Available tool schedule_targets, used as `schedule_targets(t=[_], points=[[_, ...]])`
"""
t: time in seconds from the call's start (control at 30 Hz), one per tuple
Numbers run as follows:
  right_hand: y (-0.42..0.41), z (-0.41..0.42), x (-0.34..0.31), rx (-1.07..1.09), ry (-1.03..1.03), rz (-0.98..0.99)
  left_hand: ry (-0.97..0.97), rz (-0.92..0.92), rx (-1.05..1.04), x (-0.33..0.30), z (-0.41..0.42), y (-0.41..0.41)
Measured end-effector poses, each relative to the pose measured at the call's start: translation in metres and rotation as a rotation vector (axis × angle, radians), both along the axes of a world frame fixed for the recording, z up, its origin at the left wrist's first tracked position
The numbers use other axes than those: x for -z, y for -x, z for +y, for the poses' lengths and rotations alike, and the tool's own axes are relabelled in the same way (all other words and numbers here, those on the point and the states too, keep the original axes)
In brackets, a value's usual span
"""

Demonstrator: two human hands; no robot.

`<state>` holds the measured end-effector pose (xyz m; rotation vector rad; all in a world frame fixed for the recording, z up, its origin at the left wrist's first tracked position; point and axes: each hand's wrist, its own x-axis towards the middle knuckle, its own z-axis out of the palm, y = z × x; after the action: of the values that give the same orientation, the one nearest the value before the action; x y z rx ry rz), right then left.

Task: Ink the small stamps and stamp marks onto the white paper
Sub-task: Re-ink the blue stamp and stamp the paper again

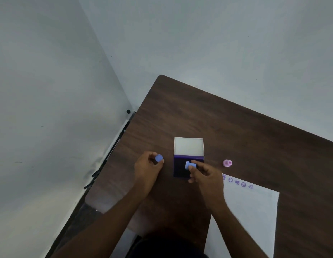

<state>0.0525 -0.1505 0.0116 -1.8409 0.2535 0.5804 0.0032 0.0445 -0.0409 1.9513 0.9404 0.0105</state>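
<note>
**Two blue stamps in hand at the corner table**

I am at a dark wood-grain table [227, 123] pushed into the corner of a room, with pale grey-white walls [50, 90] meeting behind its rounded far corner. A black strip [113, 146] runs down along the table's left edge against the wall.

My left hand [146, 169] is curled closed around a small blue stamp [158, 158], its round face turned up toward me. My right hand [204, 175] pinches a second blue stamp [190, 165] between thumb and fingers, tipped on its side just over the dark pad of the open ink pad [180, 168]; I cannot tell whether it touches the ink. The pad's pale lid [188, 147] is flipped open on the far side.

A pink stamp [227, 163] stands by itself on the wood to the right of the ink pad, near the paper's top edge. The white paper [251, 211] lies to my right, partly under my right forearm, with a row of five purple marks [237, 182] along its top edge.
</note>
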Motion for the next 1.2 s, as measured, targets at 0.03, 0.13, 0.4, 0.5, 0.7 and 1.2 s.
schedule_targets(t=[0.03, 0.13, 0.4, 0.5, 0.7, 1.2], points=[[-0.001, -0.001, 0.000, 0.010, 0.004, -0.002, 0.076, -0.009, -0.044, -0.005, -0.001, 0.001], [-0.002, -0.002, 0.000, 0.028, 0.005, -0.004, 0.373, -0.032, -0.131, -0.015, -0.003, -0.001], [0.003, 0.000, 0.000, 0.017, 0.005, 0.000, 0.776, -0.040, -0.071, -0.028, -0.007, -0.006], [0.001, 0.000, -0.003, 0.020, 0.008, -0.004, 0.913, -0.054, -0.059, -0.034, -0.012, -0.011], [0.003, 0.001, -0.004, 0.031, 0.001, -0.029, 1.051, -0.028, -0.157, -0.042, -0.015, -0.015], [0.001, 0.008, -0.010, -0.047, -0.067, -0.018, 0.991, -0.106, -0.014, -0.049, -0.026, -0.010]])
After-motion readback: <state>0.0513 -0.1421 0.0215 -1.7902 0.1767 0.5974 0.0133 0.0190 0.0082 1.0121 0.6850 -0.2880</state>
